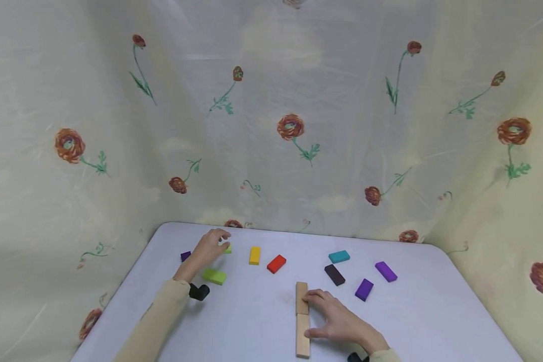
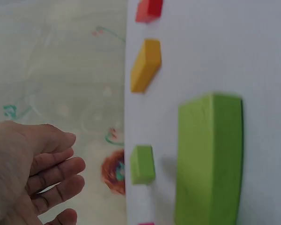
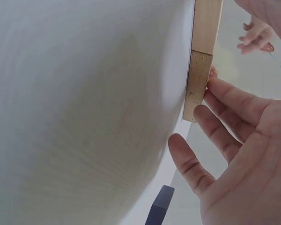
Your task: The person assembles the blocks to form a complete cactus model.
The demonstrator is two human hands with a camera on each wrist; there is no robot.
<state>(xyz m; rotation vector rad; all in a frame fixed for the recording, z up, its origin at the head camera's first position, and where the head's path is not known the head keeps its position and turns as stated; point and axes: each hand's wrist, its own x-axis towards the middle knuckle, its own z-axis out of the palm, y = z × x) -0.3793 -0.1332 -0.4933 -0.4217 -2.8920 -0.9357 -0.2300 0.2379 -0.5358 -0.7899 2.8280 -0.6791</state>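
Note:
Two plain wooden blocks lie end to end in a straight row, the far one (image 1: 301, 296) and the near one (image 1: 302, 344). My right hand (image 1: 341, 319) is spread at their right side. Its fingertips touch the far block, while the thumb is at the near block's edge; the right wrist view shows the fingers gently bent, not wrapped round the wood. Over the far left of the table hovers my left hand (image 1: 209, 249), fingers loosely bent and holding nothing. Close to it are a small light green block (image 2: 143, 165) and a larger-looking green block (image 1: 214, 276).
Left of centre lie a dark purple block (image 1: 185, 256), a yellow block (image 1: 255, 255) and a red block (image 1: 276, 264). On the right are a teal block (image 1: 339, 256), a black block (image 1: 334, 275) and two purple blocks (image 1: 386, 271). A flowered curtain (image 1: 262, 151) surrounds the white table (image 1: 249, 322).

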